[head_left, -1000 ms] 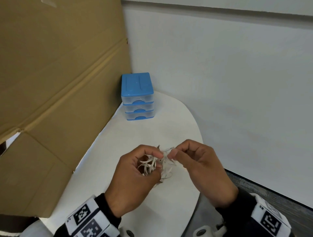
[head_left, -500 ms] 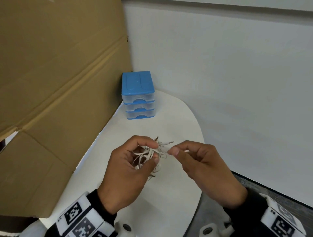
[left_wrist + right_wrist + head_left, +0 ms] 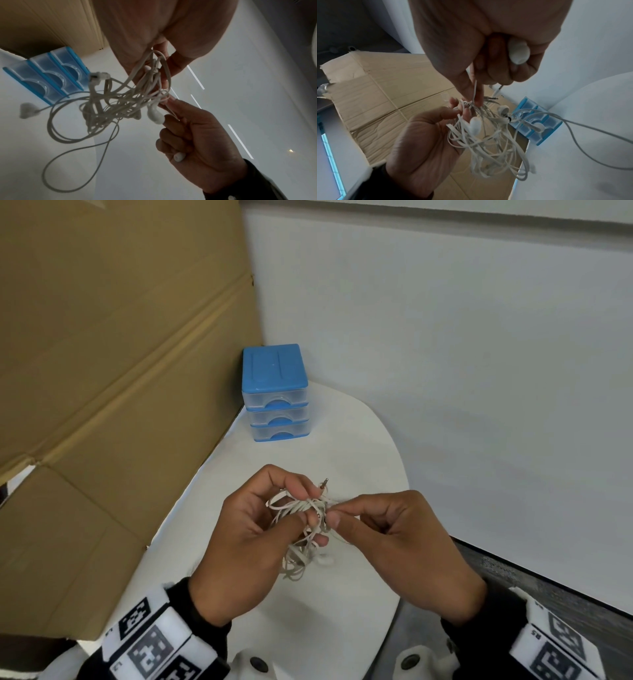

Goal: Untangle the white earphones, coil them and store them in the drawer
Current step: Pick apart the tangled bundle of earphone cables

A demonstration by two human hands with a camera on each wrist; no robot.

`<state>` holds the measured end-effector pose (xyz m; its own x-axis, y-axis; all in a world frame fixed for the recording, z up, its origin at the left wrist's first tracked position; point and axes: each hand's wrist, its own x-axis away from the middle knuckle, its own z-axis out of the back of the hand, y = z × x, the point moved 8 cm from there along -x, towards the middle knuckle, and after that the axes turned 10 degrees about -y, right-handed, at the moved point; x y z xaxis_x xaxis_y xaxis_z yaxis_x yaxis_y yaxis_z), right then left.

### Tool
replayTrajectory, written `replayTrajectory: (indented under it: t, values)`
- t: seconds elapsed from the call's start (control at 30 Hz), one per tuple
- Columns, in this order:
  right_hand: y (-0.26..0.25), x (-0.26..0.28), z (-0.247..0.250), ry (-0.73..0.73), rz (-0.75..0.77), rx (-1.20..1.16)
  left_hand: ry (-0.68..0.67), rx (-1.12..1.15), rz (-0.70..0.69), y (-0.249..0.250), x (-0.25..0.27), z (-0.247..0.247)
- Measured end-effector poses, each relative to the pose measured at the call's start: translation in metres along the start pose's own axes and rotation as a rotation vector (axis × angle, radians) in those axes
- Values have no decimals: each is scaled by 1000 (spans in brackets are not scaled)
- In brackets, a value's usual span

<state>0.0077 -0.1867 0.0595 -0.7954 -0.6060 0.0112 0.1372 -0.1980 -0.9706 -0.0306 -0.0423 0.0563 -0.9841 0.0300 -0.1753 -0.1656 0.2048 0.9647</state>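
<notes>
A tangled bunch of white earphones (image 3: 301, 529) hangs between both hands above the white table (image 3: 329, 628). My left hand (image 3: 260, 529) holds the knot between thumb and fingers, with loops dangling below (image 3: 102, 108). My right hand (image 3: 370, 529) pinches a strand at the knot (image 3: 475, 93) and keeps an earbud (image 3: 518, 52) tucked in its curled fingers. The metal jack plug (image 3: 323, 483) sticks up from the bunch. The small blue three-drawer unit (image 3: 275, 393) stands at the back of the table, all drawers closed.
A large cardboard box (image 3: 113, 371) leans along the left side of the table. A white wall (image 3: 462, 371) runs behind and to the right. The table's rounded edge (image 3: 404, 474) drops off to dark floor (image 3: 548, 583) on the right.
Both hands stayed together around the bunch. The right hand pulled slightly away, then came back to the knot with a new pinch; the tangle now hangs lower under the left hand.
</notes>
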Motion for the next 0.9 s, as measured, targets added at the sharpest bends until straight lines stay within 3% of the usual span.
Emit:
replayTrajectory:
  t: [0.2, 0.37, 0.6, 0.77, 0.9]
  values:
    - [4, 1, -2, 14, -44, -129, -72, 93, 58, -4, 1, -5]
    - [4, 3, 0, -12, -114, -355, -73, 46, -4, 3, 0, -5]
    - [9, 3, 7, 66, -173, -221, -106, -47, -7, 7, 3, -12]
    - [2, 2, 3, -2, -130, -274, -111, -70, 5, 7, 3, -12]
    - [-1, 1, 6, 51, -62, -202, -92, -145, 20, 4, 4, -14]
